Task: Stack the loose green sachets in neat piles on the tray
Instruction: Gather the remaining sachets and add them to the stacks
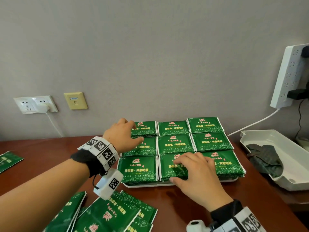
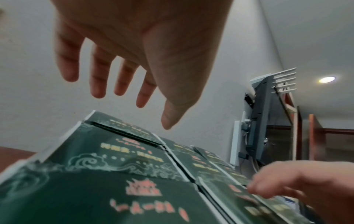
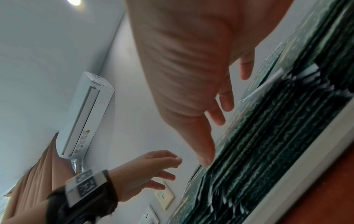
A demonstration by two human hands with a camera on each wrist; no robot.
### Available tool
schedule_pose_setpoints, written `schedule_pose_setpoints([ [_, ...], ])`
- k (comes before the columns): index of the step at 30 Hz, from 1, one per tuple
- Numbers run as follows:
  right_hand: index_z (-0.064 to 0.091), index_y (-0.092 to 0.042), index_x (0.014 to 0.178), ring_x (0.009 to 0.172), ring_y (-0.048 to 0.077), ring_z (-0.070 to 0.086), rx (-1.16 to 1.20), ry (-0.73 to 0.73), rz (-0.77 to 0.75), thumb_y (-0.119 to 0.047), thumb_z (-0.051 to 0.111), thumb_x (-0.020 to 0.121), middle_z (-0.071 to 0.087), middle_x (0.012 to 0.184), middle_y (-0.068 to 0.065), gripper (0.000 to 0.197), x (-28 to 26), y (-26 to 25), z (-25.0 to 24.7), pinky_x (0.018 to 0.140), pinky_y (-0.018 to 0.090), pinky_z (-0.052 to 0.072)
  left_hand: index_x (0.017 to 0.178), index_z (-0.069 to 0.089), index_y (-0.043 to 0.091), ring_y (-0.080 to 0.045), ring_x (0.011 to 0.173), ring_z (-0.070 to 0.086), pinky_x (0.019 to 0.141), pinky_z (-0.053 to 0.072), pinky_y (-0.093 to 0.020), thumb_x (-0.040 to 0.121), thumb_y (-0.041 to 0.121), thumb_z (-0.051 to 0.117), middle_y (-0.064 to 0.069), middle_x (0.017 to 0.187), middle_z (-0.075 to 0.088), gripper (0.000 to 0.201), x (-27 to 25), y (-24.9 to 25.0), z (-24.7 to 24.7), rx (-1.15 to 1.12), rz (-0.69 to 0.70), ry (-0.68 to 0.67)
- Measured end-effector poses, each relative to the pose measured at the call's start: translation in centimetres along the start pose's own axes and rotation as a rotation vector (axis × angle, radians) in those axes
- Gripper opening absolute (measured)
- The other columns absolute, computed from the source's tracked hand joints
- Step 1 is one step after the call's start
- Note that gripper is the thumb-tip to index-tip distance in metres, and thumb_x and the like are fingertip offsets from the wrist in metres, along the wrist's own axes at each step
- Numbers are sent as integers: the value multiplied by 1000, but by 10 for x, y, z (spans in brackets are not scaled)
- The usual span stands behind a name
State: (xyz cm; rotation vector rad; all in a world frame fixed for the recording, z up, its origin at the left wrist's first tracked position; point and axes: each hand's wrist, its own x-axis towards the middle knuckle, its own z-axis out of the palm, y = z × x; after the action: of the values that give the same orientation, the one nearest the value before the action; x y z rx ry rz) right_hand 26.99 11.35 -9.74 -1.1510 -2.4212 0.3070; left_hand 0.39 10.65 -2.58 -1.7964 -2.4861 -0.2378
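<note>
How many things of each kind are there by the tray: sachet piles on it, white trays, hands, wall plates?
Sachet piles on the tray: 9, a three by three grid, e.g. the near left pile.
White trays: 2, counting the second tray.
Hands: 2, left hand and right hand.
Wall plates: 2.
Total: 15.

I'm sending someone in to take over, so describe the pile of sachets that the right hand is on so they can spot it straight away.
Find the white tray on the brown table, filled with a three-by-three grid of green sachet piles. Look at the row nearest the table's front edge and take its middle pile. It is the only front-row pile with the right hand resting on it; the left hand reaches over the far-left piles.
</note>
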Motion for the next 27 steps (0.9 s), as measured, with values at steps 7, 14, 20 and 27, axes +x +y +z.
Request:
schedule_pose_setpoints([
  [7,66,-37,95,92,-4,56,319,158,-44,-45,74,83,60,97,-27,16,-3,-12,9,85,26,44,105,63,33,-10,91,61,81,54,-35,84,65,60,11,99,62,38,-83,-5,-7,-138,73,-48],
  [14,74,-29,92,82,7,69,661,-236,18,-31,83,81,74,90,-9,15,-35,-60,29,80,28,59,96,65,35,-1,90,64,83,53,-25,80,63,68,16,97,67,32,-170,-79,-5,-257,-76,-368],
  [20,60,-28,126,113,3,58,356,-426,-30,-47,77,84,61,126,-12,49,-35,-116,53,91,19,45,120,56,36,-20,117,57,105,46,-44,62,67,81,3,134,59,71,-205,-150,9,-264,-378,-376],
  [27,44,-29,145,128,13,49,240,-494,56,-39,90,69,48,142,-8,90,-29,-136,70,105,33,44,144,34,39,-39,135,35,107,38,-53,40,85,77,-13,147,39,122,-202,-177,33,-209,-588,-349],
])
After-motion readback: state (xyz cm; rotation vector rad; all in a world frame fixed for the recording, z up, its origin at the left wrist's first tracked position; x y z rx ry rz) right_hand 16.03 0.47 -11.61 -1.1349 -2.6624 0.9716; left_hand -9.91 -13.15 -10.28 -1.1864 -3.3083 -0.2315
